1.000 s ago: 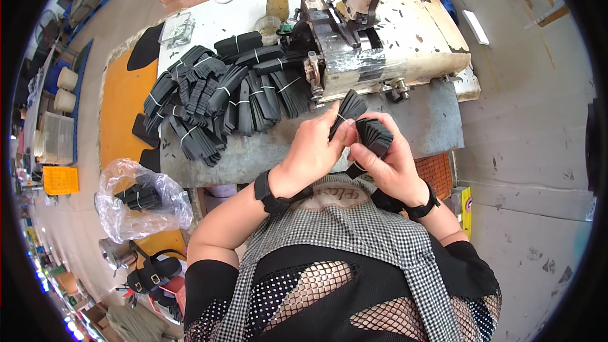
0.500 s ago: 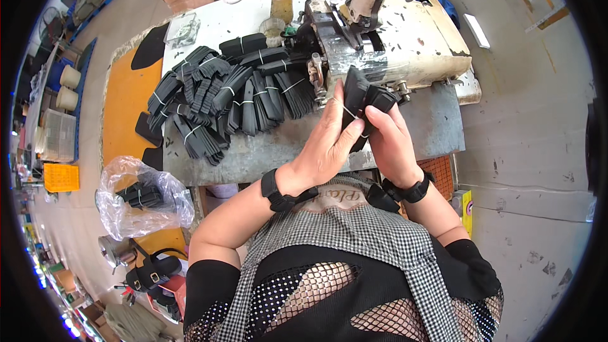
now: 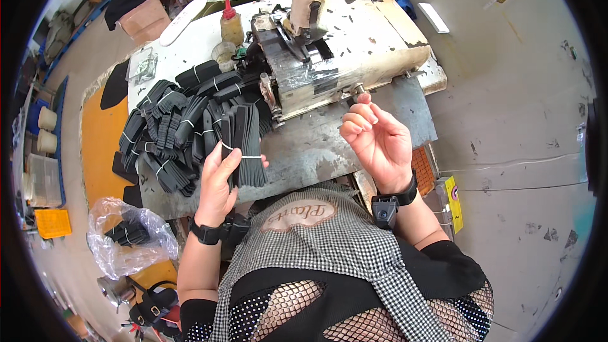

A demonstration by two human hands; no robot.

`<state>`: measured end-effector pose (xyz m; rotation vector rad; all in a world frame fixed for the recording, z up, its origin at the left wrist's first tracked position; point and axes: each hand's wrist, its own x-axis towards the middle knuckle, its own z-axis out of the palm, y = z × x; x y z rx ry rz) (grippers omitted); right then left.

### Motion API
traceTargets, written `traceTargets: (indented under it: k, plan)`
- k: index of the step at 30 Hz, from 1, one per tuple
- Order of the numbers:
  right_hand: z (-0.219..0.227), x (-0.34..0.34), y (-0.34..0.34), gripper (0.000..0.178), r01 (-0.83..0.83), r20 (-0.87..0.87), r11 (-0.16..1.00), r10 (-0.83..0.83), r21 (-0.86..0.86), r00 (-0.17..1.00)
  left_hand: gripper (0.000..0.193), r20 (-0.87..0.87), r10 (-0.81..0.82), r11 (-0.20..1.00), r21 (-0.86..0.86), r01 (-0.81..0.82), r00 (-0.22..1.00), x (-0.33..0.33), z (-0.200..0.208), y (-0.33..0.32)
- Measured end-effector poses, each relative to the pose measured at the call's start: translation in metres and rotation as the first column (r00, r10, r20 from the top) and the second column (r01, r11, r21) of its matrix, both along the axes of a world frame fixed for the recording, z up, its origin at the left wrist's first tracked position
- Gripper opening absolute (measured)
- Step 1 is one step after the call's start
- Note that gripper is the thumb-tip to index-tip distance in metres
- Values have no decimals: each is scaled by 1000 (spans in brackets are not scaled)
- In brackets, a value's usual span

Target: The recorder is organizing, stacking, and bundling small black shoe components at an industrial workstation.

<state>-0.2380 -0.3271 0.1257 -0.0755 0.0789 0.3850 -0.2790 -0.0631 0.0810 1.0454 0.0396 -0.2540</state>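
Note:
My left hand (image 3: 218, 187) grips a bundle of thin black strips (image 3: 252, 145), bound round the middle by a white band. The strips fan out toward the top, in front of a heap of similar banded black bundles (image 3: 180, 114) on the table. To the right, my right hand (image 3: 380, 142) is raised over the table's near edge, palm partly showing. Its fingers are loosely curled, with nothing visible in them. Just beyond its fingertips is a small metal knob (image 3: 360, 88) on the side of a machine (image 3: 335, 76).
A bottle with a red nozzle (image 3: 231, 22) and a clear cup (image 3: 224, 54) stand behind the heap. At the left, a clear plastic bag (image 3: 130, 240) holds more black pieces. An orange board (image 3: 101, 145) lies beside the metal tabletop (image 3: 310, 142). A yellow crate (image 3: 53, 222) is farther left.
My hands have parted. The left has carried the bundle left toward the heap, while the right has let go of it. The whole view has shifted, too.

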Motion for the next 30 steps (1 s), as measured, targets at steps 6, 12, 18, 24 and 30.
traceTargets:
  k: [6, 12, 18, 24, 30]
  plan:
    - [-7, 1, 4, 13, -29, 17, 1000, 29, -12, 999, 38, -100, 53, 994, -94, -63, 994, -8, -6, 5]
    - [-13, -2, 20, 58, 104, 378, 604, 346, -790, 858, 47, 164, -76, 896, 444, -5, 984, -17, 3, -2]
    - [-2, -10, 54, 56, 199, 356, 334, 518, -921, 778, 41, 195, -227, 881, 459, 115, 954, -17, 19, -25]
    - [-17, -2, 71, 45, 205, 350, 310, 545, -928, 762, 44, 100, -88, 908, 418, 39, 991, -20, 4, -16]
    - [-22, 10, 81, 21, 305, 349, 180, 611, -935, 710, 49, 273, -118, 708, 697, -112, 955, -28, 11, -11]
